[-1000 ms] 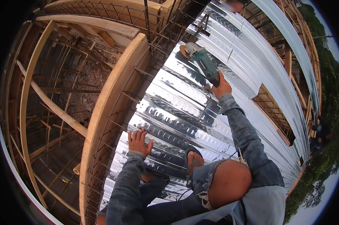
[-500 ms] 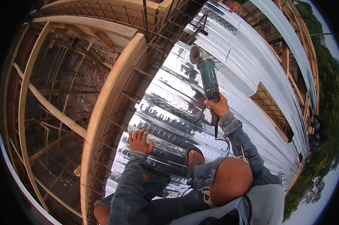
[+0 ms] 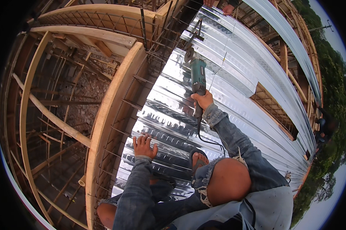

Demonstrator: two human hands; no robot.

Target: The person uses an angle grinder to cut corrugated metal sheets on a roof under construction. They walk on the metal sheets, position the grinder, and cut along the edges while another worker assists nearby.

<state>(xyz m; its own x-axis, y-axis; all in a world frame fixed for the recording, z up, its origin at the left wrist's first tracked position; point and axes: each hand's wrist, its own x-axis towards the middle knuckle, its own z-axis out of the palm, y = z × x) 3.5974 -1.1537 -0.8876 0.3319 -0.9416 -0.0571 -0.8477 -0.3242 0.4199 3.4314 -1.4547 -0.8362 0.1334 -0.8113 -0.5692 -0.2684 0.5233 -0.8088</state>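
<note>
While the person crouches with a bare knee (image 3: 228, 183) poking through torn blue jeans and a foot in a sandal (image 3: 198, 159) close by, the left hand (image 3: 144, 146) lies flat with its fingers spread out, pressing on the shiny metal sheet (image 3: 169, 115). A little farther out, the right hand (image 3: 203, 101) is wrapped tight around the back end of a green grinder (image 3: 198, 78), and a black cord (image 3: 203, 134) hangs down from it toward the knee. The grinder's round disc (image 3: 189, 55) points away from the person and sits over the far part of the sheet, near the edge where thin steel bars (image 3: 157, 42) stick up. I cannot tell if the disc touches the metal, and no sparks show. No fresh cut can be seen where the disc is, so the cutting looks like it is only at its start, with most of it left to do. The sheet is silvery and bumpy, with long ridges and dips that run side by side. Beside it is a curved wall of smooth pale wood boards (image 3: 108, 126) with rusty wire inside. Far off, another person's hand (image 3: 228, 9) rests on the sheets, and green trees (image 3: 334, 76) stand beyond.
</note>
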